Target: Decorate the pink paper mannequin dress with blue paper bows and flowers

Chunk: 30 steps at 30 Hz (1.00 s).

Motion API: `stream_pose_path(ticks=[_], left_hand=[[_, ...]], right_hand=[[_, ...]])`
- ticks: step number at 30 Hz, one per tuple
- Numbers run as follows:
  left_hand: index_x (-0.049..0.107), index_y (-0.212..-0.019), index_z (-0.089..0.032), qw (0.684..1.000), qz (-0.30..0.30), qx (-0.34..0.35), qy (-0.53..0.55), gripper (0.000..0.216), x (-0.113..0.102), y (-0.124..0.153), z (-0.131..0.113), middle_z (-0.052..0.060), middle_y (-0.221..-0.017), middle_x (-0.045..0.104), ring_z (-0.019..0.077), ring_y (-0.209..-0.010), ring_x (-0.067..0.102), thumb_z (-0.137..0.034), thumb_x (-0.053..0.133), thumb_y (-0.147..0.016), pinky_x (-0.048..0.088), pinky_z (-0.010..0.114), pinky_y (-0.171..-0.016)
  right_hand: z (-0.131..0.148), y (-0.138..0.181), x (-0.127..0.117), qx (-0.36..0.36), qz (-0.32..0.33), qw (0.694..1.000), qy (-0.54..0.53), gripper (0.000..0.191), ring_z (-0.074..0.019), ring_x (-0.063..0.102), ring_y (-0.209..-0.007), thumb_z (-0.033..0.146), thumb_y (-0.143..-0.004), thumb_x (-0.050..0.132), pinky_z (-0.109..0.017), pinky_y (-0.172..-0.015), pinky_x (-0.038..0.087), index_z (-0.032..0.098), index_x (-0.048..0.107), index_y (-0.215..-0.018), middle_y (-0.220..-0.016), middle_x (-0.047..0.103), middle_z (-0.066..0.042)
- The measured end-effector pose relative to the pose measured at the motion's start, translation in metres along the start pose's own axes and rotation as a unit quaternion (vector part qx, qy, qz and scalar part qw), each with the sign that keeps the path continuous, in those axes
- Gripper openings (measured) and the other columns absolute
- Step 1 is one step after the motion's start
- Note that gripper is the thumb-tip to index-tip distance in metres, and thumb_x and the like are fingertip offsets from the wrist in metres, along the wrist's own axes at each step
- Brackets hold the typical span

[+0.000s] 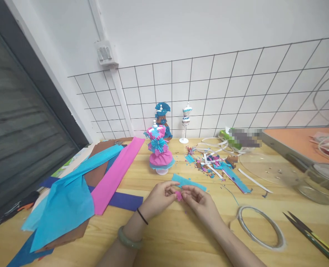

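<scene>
Between my two hands is a small pink paper piece [178, 195], pinched from both sides low over the wooden table. My left hand [161, 196] grips its left edge with thumb and forefinger. On the other side my right hand [198, 200] holds it with the fingertips. Just beyond the fingers lies a light blue paper strip [190, 182], flat on the table. Behind it stands a miniature dress form [160, 148] in a pink and blue paper dress with ruffles and a blue pleated flower at the waist.
A dark blue dressed form [163, 115] and a slimmer white form [185, 122] stand by the wall grid. Crepe paper sheets [66, 207] cover the left. Paper scraps [209, 163], a tape roll [260, 227], scissors [309, 231] and a clear round plate [270, 168] lie rightward.
</scene>
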State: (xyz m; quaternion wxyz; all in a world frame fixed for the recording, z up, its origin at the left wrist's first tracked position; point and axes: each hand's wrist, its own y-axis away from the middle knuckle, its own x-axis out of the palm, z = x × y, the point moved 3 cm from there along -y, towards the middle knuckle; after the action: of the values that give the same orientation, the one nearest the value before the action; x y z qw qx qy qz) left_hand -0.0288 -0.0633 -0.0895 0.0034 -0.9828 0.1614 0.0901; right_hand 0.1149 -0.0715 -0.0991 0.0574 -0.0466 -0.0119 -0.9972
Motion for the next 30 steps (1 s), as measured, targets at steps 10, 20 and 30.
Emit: stream_pose_path(ticks=[10, 20, 30], left_hand=[[0.056, -0.109, -0.01, 1.0, 0.02, -0.003, -0.024, 0.038, 0.001, 0.002, -0.001, 0.008, -0.083, 0.067, 0.0156, -0.075, 0.061, -0.022, 0.057, -0.073, 0.046, 0.028, -0.071], [0.057, -0.107, -0.011, 1.0, 0.005, -0.016, -0.025, 0.037, -0.003, 0.001, 0.0, 0.007, -0.086, 0.069, 0.0167, -0.079, 0.063, -0.014, 0.052, -0.07, 0.046, 0.028, -0.074], [0.054, -0.109, -0.007, 0.999, 0.006, -0.049, -0.015, 0.042, -0.02, 0.005, -0.005, 0.006, -0.073, 0.066, 0.0144, -0.069, 0.062, -0.016, 0.053, -0.068, 0.045, 0.027, -0.069]], right_hand=[[-0.006, -0.002, -0.002, -0.016, -0.009, 0.999, 0.036, 0.045, -0.0185, 0.062, -0.061, 0.052, -0.058, 0.067, -0.029, -0.056, 0.051, 0.016, 0.063, -0.084, -0.067, 0.067, -0.005], [-0.004, -0.002, -0.002, -0.013, -0.013, 1.0, 0.023, 0.044, -0.0182, 0.062, -0.062, 0.05, -0.055, 0.069, -0.028, -0.055, 0.05, 0.016, 0.062, -0.082, -0.068, 0.066, -0.006], [-0.011, -0.006, -0.007, 0.007, -0.024, 0.999, 0.028, 0.038, -0.0143, 0.06, -0.053, 0.041, -0.056, 0.068, -0.024, -0.048, 0.047, 0.016, 0.06, -0.083, -0.066, 0.064, -0.003]])
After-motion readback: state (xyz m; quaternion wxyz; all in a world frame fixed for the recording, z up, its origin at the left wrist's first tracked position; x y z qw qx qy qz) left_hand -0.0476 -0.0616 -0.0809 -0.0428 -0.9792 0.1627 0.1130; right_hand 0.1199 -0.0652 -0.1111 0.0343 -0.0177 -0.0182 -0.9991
